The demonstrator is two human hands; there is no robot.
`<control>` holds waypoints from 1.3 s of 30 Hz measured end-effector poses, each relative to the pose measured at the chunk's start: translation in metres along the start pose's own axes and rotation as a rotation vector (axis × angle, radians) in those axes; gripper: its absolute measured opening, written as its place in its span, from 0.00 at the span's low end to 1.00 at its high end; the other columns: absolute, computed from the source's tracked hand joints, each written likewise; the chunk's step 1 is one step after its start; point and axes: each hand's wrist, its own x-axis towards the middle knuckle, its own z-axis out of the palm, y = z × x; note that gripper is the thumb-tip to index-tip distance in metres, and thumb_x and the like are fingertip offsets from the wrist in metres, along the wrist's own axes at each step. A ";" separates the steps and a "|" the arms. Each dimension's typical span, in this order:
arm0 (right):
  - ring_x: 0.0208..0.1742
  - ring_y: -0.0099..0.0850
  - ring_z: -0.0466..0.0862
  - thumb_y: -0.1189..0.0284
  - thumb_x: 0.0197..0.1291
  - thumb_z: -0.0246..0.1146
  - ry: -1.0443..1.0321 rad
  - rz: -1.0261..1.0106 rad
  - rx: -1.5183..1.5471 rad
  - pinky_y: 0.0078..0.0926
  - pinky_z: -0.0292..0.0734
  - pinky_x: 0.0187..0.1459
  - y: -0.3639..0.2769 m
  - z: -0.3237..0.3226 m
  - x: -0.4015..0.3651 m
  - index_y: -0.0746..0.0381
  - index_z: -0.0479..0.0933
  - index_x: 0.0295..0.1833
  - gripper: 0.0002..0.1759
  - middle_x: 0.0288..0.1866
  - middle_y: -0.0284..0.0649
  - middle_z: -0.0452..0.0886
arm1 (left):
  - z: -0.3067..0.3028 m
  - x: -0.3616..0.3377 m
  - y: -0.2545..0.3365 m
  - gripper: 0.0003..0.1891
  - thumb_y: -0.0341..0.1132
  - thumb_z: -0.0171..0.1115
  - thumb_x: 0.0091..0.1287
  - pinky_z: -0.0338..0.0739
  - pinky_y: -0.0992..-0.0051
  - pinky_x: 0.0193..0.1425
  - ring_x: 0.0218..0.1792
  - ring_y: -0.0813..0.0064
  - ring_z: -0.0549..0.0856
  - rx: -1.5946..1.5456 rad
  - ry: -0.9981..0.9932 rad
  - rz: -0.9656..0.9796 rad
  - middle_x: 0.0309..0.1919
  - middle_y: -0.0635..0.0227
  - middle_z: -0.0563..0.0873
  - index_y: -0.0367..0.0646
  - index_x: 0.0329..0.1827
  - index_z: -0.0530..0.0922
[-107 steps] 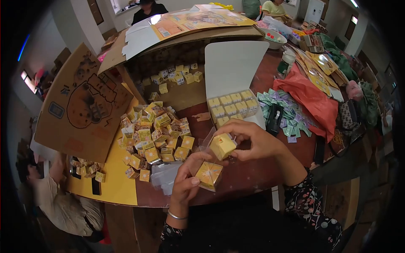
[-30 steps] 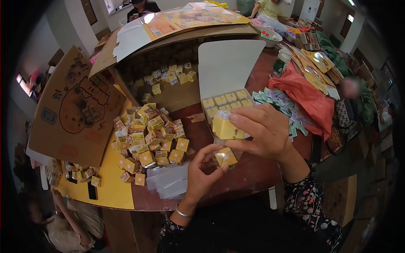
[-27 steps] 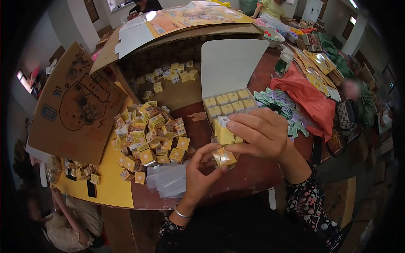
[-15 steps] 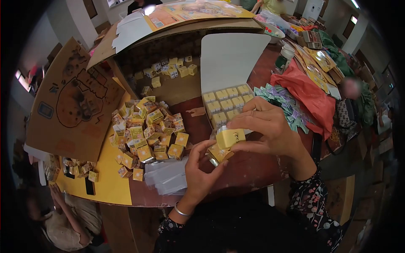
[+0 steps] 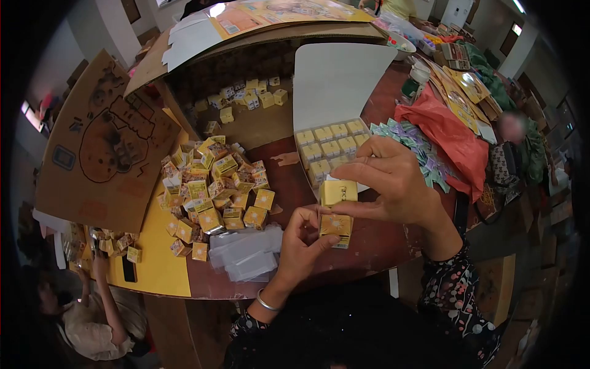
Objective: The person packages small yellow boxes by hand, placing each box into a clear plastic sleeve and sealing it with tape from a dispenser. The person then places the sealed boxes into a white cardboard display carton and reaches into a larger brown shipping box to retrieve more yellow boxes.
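Observation:
Pinched between the thumb and fingers of my right hand (image 5: 396,184) is a small pale yellow cube (image 5: 340,192) with a dark mark on its front. Directly below it, my left hand (image 5: 300,246) grips a small printed orange-yellow box (image 5: 336,229). The cube's lower edge meets the top of this box in the view. Behind my right hand stands a white carton with its lid (image 5: 342,80) raised, holding rows of similar yellow cubes (image 5: 330,148); my hand hides its near corner. Clear plastic sleeves (image 5: 246,255) lie left of my left hand.
A heap of printed boxes (image 5: 215,190) covers the table's left part. Behind it, a big cardboard box (image 5: 270,117) lies open with loose yellow cubes inside. Purple-green packets (image 5: 418,147) and a red plastic bag (image 5: 455,138) lie at right. Another person (image 5: 95,323) sits at lower left.
The printed box in my left hand has turned upright beneath the yellow cube, and my left hand has moved slightly right. At lower left, the other person's hands have reached up to the small boxes.

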 end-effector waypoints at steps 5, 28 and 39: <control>0.39 0.34 0.82 0.59 0.47 0.82 -0.042 0.014 0.081 0.31 0.77 0.39 -0.003 0.000 -0.001 0.57 0.87 0.44 0.21 0.30 0.31 0.83 | 0.013 -0.002 0.015 0.29 0.23 0.73 0.68 0.81 0.65 0.70 0.67 0.70 0.78 0.025 0.109 0.122 0.65 0.60 0.74 0.41 0.66 0.65; 0.65 0.43 0.83 0.73 0.63 0.75 0.221 0.362 0.799 0.35 0.80 0.65 -0.033 0.070 -0.085 0.68 0.79 0.64 0.25 0.67 0.54 0.79 | 0.010 -0.019 0.017 0.28 0.27 0.73 0.69 0.77 0.70 0.66 0.61 0.70 0.80 0.289 0.003 0.143 0.66 0.59 0.72 0.41 0.70 0.73; 0.64 0.38 0.78 0.76 0.59 0.78 0.408 0.436 1.047 0.45 0.71 0.71 -0.048 0.089 -0.083 0.60 0.75 0.44 0.16 0.52 0.43 0.86 | 0.011 -0.015 0.010 0.24 0.25 0.72 0.69 0.80 0.68 0.67 0.65 0.72 0.80 -0.016 0.038 0.283 0.73 0.55 0.72 0.41 0.65 0.72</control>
